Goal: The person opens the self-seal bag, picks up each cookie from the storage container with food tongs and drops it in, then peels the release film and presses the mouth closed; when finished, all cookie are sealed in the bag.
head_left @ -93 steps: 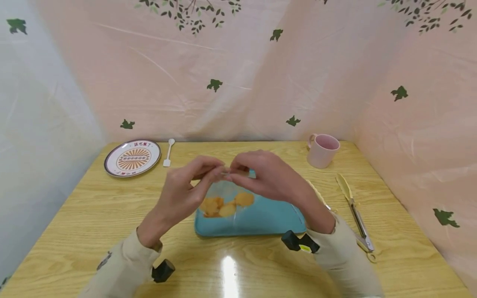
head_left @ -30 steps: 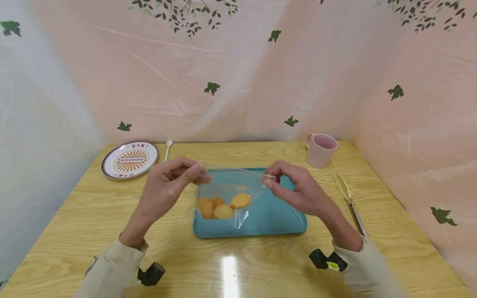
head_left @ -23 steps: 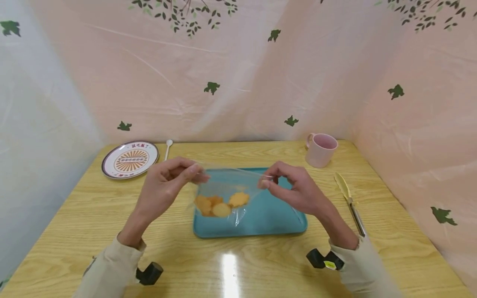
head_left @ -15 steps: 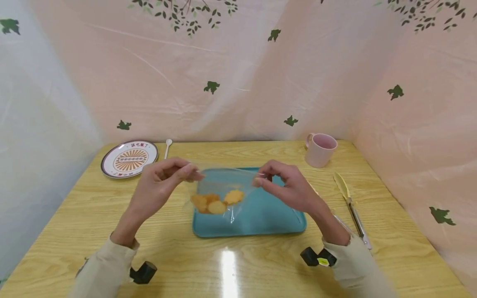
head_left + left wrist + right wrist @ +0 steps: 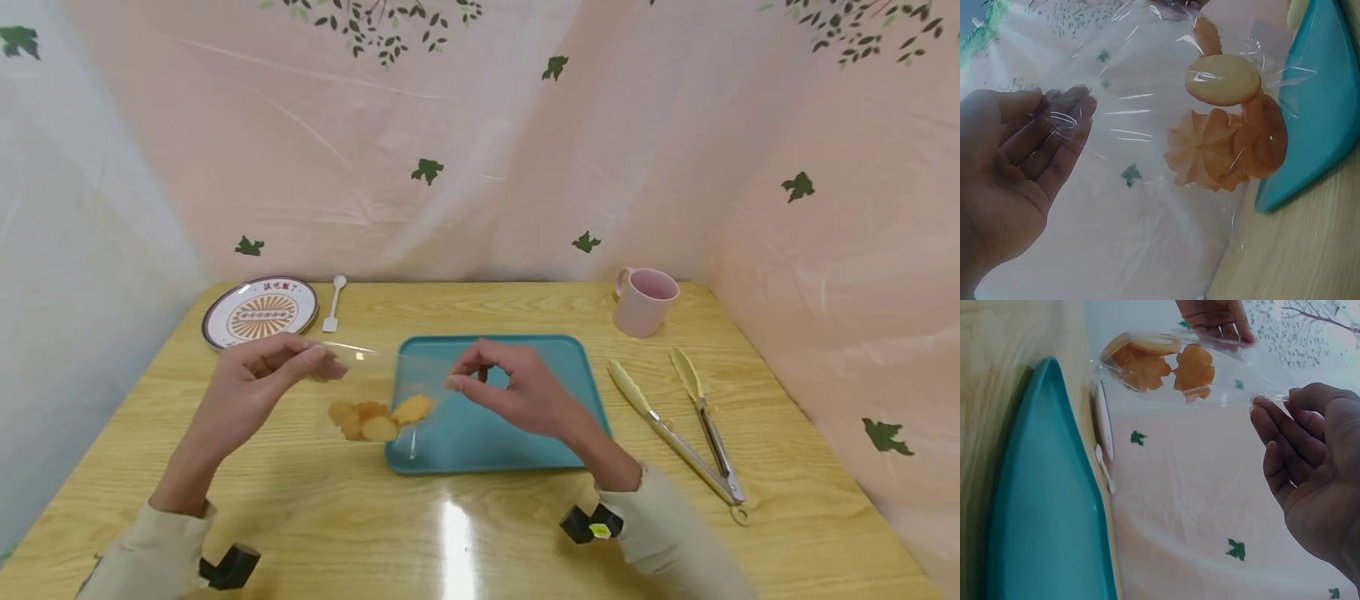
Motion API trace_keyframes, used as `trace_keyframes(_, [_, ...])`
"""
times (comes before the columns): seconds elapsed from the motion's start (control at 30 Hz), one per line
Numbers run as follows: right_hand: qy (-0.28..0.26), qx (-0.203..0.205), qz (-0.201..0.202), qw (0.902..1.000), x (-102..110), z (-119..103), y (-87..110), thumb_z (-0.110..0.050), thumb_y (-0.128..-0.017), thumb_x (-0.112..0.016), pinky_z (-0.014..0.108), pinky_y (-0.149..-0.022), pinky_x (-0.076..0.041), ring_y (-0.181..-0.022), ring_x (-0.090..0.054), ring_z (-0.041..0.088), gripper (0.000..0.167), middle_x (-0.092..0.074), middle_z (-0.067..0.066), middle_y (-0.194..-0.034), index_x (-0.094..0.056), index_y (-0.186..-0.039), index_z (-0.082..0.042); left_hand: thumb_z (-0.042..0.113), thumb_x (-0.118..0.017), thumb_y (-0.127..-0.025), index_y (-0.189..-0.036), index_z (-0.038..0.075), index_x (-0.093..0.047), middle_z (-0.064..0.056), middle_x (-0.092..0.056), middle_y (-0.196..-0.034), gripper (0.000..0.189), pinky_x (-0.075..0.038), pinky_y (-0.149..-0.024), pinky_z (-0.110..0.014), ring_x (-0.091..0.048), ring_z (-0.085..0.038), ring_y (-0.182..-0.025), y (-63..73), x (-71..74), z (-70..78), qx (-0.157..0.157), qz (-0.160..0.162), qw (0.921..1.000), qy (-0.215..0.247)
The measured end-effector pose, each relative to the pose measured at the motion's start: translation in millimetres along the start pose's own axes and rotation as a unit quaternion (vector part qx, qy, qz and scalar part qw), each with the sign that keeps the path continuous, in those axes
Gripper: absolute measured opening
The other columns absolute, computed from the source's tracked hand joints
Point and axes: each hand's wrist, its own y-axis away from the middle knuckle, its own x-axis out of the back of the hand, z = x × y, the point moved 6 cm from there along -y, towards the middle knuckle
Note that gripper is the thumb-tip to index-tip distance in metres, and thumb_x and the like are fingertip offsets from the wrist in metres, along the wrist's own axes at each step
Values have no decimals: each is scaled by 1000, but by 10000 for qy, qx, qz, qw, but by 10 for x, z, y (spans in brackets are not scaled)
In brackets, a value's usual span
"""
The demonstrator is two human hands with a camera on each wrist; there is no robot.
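Note:
A clear plastic bag [image 5: 375, 379] hangs between my two hands, stretched along its upper edge. Several cookies [image 5: 380, 428] lie at its bottom, some flower-shaped and one a smooth pale oval, as the left wrist view shows. My left hand [image 5: 258, 387] pinches one top corner between thumb and fingers. With thumb and fingertips my right hand [image 5: 517, 387] pinches the opposite corner, above the blue tray [image 5: 495, 446]. The bag hangs over the tray's left edge and the bare wood beside it. Inside the tray nothing lies in the visible part.
A printed plate [image 5: 261, 313] stands at the back left, next to a small white spoon [image 5: 334, 305]. At the back right is a pink mug [image 5: 645, 303]. Tongs [image 5: 690, 450] with yellow tips lie spread on the table [image 5: 322, 525] right of the tray.
Earlier, both hands were close together at the bag's top, then spread apart. Since then they have moved left with the bag, from above the tray to its left side.

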Motion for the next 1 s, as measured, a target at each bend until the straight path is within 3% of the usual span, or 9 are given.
trace_keyframes(0.27, [-401, -70, -219, 9989, -324, 19, -140, -4, -99, -69, 28, -74, -55, -85, -65, 8, 3, -73, 0, -94, -71, -102, -5, -18, -49, -102, -106, -11, -70, -13, -77, -95, 23, -58, -76, -23, -75, -18, -84, 203, 257, -82, -72, -196, 9991, 362])
trace_keyframes(0.43, [-672, -64, -451, 9967, -493, 45, -170, -7, -102, -67, 26, -73, -55, -86, -64, 5, 4, -73, 4, -94, -69, -102, -4, -17, -47, -103, -108, -11, -69, -12, -77, -98, 24, -58, -77, -23, -75, -18, -87, 325, 365, -99, 99, -400, 9991, 140])
trace_keyframes(0.6, [-886, -204, -573, 9942, -621, 89, -180, -5, -101, -67, 26, -72, -54, -85, -64, 5, 3, -72, 5, -92, -68, -102, -3, -16, -45, -104, -110, -12, -68, -14, -77, -100, 25, -60, -77, -27, -75, -20, -87, 396, 432, -150, 327, -527, 9975, 338])
trace_keyframes(0.73, [-985, -795, -641, 9899, -725, 187, -191, -7, -102, -67, 26, -73, -54, -86, -65, 9, 3, -73, 3, -93, -69, -103, -5, -11, -48, -105, -109, -11, -69, -12, -77, -99, 22, -62, -75, -32, -76, -20, -85, 417, 481, -245, 756, -473, 9958, 209])
trace_keyframes(0.87, [-1137, -1618, -654, 9781, -800, 324, -208, -12, -104, -64, 27, -69, -53, -89, -69, 27, 7, -74, 8, -95, -68, -103, -7, -3, -51, -107, -110, -11, -69, -9, -77, -96, 20, -62, -74, -32, -75, -17, -84, 416, 524, -386, 1186, -309, 9924, -133])
trace_keyframes(1.0, [-1418, -2203, -457, 9640, -857, 478, -269, -12, -106, -61, 44, -76, -59, -93, -68, 41, 11, -72, 20, -99, -67, -105, -3, 6, -54, -109, -112, -7, -70, -9, -78, -96, 22, -62, -74, -31, -75, -15, -86, 386, 562, -540, 1491, -123, 9882, -316])
